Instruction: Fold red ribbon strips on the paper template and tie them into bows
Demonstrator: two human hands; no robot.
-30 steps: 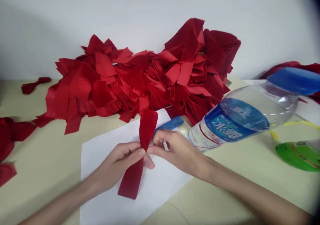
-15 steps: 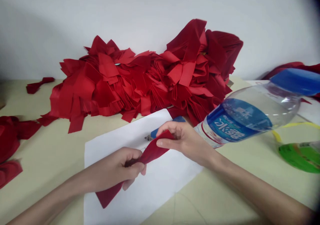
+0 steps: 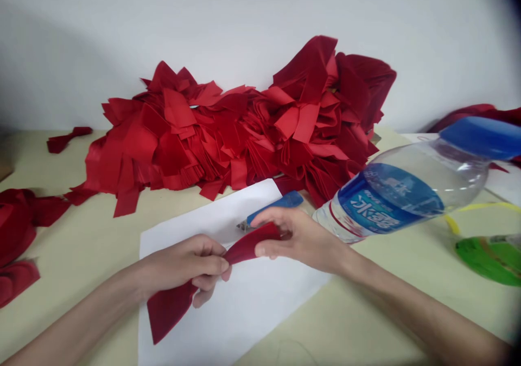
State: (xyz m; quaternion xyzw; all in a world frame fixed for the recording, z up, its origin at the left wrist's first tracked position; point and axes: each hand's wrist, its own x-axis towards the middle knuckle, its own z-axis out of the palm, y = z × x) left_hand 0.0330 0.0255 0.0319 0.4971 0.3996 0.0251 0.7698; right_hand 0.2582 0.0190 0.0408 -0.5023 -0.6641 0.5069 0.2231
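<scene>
A red fabric strip (image 3: 171, 306) runs across a white paper sheet (image 3: 252, 311) on the table. My left hand (image 3: 187, 265) is closed on the strip's pinched middle, thumb on top. My right hand (image 3: 299, 238) is closed on the strip's far end, just right of the left hand. Behind the right hand lies a blue-handled tool (image 3: 274, 206) on the sheet.
A big heap of red fabric bows (image 3: 244, 127) lies against the wall. More red pieces (image 3: 20, 230) lie at the left edge. A tilted clear water bottle (image 3: 411, 189) with a blue cap stands right of my hands. A green tape roll (image 3: 488, 254) sits far right.
The strip stood nearly upright a second ago; it now lies tilted across the sheet. My right hand moved from the pinch point to the strip's far end. The left hand stayed on the middle.
</scene>
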